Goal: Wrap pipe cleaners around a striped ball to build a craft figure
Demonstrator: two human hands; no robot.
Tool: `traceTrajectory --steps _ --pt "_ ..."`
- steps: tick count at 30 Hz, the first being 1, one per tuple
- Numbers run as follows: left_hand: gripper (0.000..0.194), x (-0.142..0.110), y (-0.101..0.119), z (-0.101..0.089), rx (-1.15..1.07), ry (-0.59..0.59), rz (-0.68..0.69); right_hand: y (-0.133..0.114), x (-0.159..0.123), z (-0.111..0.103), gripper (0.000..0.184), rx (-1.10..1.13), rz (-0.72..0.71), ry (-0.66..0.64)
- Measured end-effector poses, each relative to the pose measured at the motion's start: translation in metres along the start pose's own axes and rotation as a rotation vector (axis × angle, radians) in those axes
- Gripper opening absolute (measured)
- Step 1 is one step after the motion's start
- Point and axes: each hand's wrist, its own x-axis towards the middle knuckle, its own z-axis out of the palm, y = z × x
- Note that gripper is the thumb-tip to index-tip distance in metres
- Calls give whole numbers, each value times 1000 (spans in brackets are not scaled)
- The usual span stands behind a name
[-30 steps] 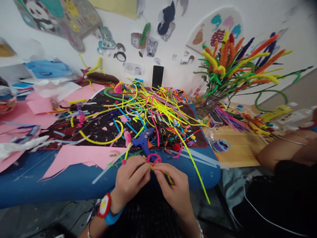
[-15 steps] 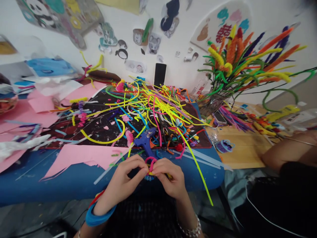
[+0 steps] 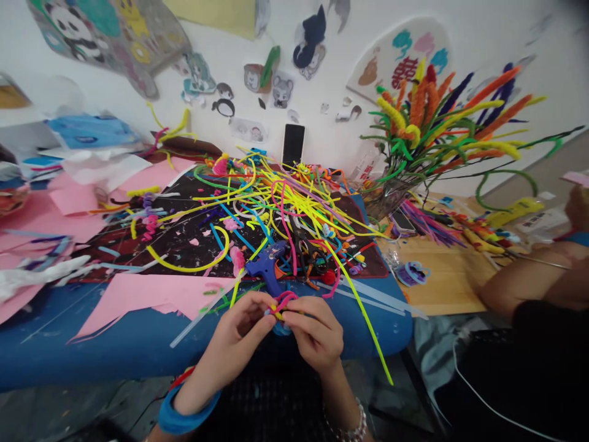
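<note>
Between my two hands is a small pipe-cleaner piece (image 3: pixel 281 329) in pink, yellow and blue, held just over the table's front edge. My left hand (image 3: pixel 243 331) pinches its left side between thumb and fingers. On the other side, the fingertips of my right hand (image 3: pixel 315 331) close on it too. Fingers cover much of the piece, so its full shape is hidden; a pink loop sticks up and blue fuzz shows below. Just beyond my fingers lies a blue hot glue gun (image 3: pixel 268 265). Black-handled scissors (image 3: pixel 309 255) rest to its right.
A heap of yellow pipe cleaners (image 3: pixel 294 199) covers the dark mat. Pink felt (image 3: pixel 142 301) and clear glue sticks (image 3: pixel 375 294) lie near the front edge. A vase of pipe-cleaner flowers (image 3: pixel 437 123) stands back right. Another person's arm (image 3: pixel 529 276) rests at the right.
Both hands stay on the piece; my fingers have shifted a little and the pink loop now leans over to the right. The view has moved slightly. At right, more of the other person's arm shows.
</note>
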Motion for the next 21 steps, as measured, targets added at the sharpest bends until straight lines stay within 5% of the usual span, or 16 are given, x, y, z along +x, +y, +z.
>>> traceTrajectory --steps 4,13,17,21 --pt "15 -1 0 -6 64 177 111 -3 1 -10 27 -43 47 6" --pt "21 -13 14 -9 624 -51 594 -30 13 -15 16 191 409 -138" --pt "14 -12 16 -7 789 -35 639 -30 10 -19 16 366 691 -208" --pt "16 -11 15 -11 800 -43 581 -23 11 -33 20 411 822 -233"
